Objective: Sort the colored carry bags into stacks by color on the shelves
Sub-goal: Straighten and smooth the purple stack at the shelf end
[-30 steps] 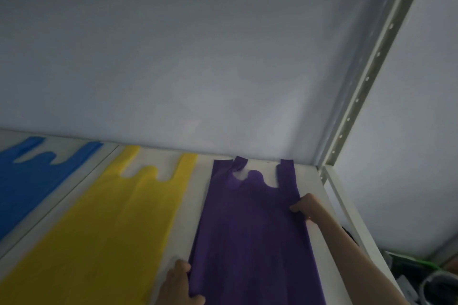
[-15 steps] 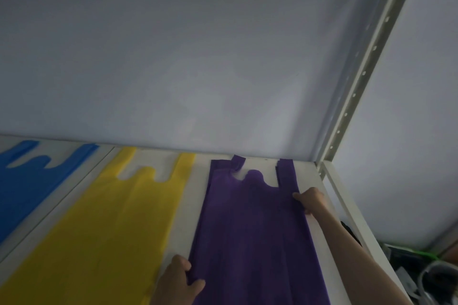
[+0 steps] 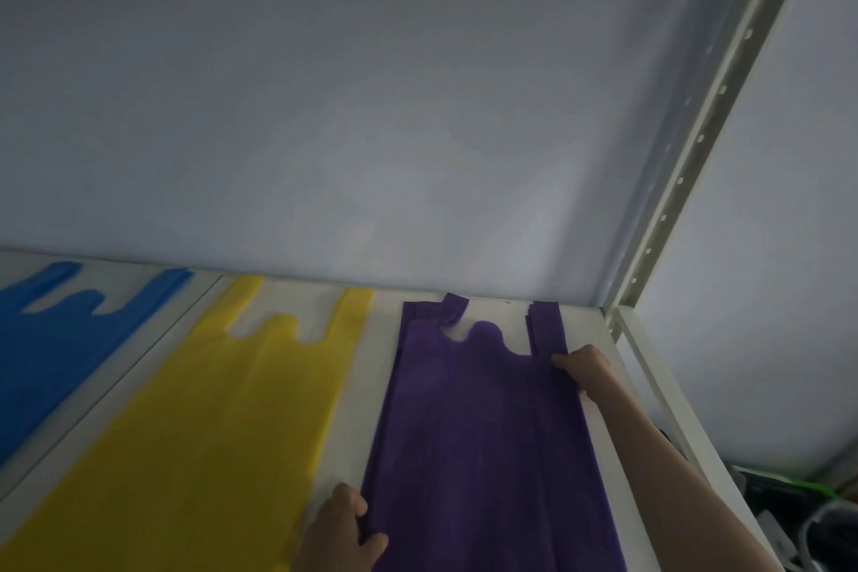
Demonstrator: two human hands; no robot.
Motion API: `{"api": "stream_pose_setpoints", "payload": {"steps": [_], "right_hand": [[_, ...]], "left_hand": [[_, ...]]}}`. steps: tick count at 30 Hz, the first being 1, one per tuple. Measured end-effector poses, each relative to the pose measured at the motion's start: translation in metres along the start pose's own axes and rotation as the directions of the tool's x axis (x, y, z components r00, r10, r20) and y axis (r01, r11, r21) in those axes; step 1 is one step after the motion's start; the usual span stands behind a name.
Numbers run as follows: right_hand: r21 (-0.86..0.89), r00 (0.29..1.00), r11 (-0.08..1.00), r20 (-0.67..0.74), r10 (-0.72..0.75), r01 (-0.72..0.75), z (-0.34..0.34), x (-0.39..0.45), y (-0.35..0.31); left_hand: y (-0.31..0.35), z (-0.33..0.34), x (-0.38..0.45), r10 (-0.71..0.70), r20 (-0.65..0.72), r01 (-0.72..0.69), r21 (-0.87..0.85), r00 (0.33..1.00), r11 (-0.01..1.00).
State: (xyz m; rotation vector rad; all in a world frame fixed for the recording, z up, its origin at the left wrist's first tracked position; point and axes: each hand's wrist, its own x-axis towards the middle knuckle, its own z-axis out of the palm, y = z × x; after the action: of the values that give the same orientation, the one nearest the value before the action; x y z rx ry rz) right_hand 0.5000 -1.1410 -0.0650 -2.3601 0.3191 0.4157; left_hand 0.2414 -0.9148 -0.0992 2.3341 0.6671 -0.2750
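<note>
While both hands grip its edges, purple bag (image 3: 483,432) lies flat on white shelf (image 3: 367,409), rightmost | left hand (image 3: 341,534) pinches near left edge | right hand (image 3: 586,369) clamps far right edge | yellow bag (image 3: 209,432) beside it, blue bag (image 3: 51,339) further left

Dim, flat light, soft focus throughout, wall (image 3: 371,107) greyed with faint bright patch, wide-angle bend along upright (image 3: 696,144).

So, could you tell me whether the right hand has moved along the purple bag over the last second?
Yes. The right hand has slid along the purple bag's right edge toward the back wall, ending nearer the handle strap.
</note>
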Motion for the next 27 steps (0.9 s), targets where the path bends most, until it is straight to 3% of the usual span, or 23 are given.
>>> {"api": "stream_pose_setpoints", "payload": {"steps": [6,10,11,12,13,14,17,18,19,27], "right_hand": [[0.129,0.997,0.991,-0.077,-0.031,0.041,0.009,0.006,-0.005],[0.154,0.999,0.988,-0.035,-0.004,0.009,0.010,0.010,-0.006],[0.181,1.000,0.983,-0.023,0.013,-0.009,0.009,0.010,-0.007],[0.202,1.000,0.979,-0.014,0.022,-0.019,0.007,0.011,-0.008],[0.208,1.000,0.978,0.000,0.028,-0.027,0.005,0.011,-0.009],[0.199,1.000,0.980,0.013,0.029,-0.031,0.003,0.011,-0.009],[0.162,0.997,0.986,0.064,0.032,-0.042,0.000,0.008,-0.010],[0.139,0.996,0.989,0.076,0.036,-0.046,0.000,0.009,-0.010],[0.125,0.997,0.991,0.075,0.034,-0.043,0.001,0.011,-0.009],[-0.028,1.000,0.999,-0.017,-0.023,0.023,0.006,0.009,0.000]], "left_hand": [[-0.001,0.001,-0.001,0.000,0.012,0.000,-0.012,1.000,1.000],[0.001,-0.001,-0.007,-0.028,0.031,0.029,-0.022,0.999,0.999],[0.006,-0.007,-0.014,-0.098,0.086,0.103,-0.060,0.991,0.993],[0.002,-0.001,-0.012,-0.055,0.052,0.060,-0.084,0.997,0.995],[-0.008,0.005,-0.008,-0.111,0.092,0.116,-0.048,0.990,0.992],[-0.023,0.016,-0.002,-0.168,0.154,0.189,-0.136,0.974,0.972],[-0.048,0.023,0.009,-0.180,0.232,0.217,-0.146,0.956,0.965],[-0.038,0.018,0.006,-0.154,0.155,0.171,-0.101,0.976,0.980],[-0.016,0.005,0.001,-0.179,0.144,0.189,-0.061,0.973,0.980],[0.040,-0.017,0.024,0.064,-0.068,-0.059,0.071,0.996,0.996]]}}
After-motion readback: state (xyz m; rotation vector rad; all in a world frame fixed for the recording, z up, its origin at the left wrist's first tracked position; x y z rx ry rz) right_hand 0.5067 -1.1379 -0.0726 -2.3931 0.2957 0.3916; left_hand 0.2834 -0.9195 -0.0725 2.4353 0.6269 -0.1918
